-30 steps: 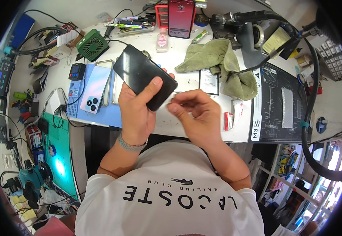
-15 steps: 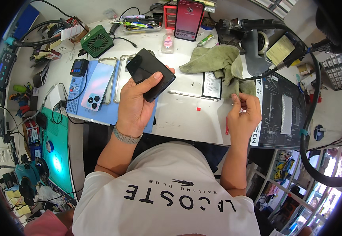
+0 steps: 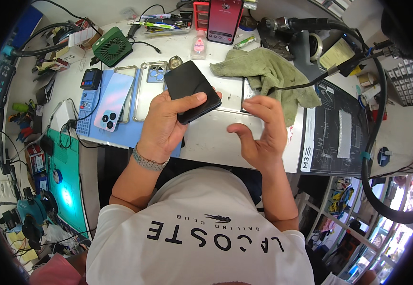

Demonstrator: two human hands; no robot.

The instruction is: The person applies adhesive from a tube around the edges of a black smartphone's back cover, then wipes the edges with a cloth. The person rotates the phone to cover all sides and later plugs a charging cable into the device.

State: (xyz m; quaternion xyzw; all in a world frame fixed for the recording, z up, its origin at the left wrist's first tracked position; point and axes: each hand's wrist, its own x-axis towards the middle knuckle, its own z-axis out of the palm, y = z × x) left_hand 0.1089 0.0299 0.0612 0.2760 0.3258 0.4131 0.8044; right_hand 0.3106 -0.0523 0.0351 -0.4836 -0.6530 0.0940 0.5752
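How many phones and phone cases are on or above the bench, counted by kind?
Black phone held in the left hand: 1
Pale phone lying camera side up: 1
Red phone standing at the back: 1
Clear phone cases: 2
Total: 5

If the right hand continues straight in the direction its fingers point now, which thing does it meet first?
Probably the crumpled green cloth on the white table: the right hand points its fingers up toward it. Height above the table is unclear.
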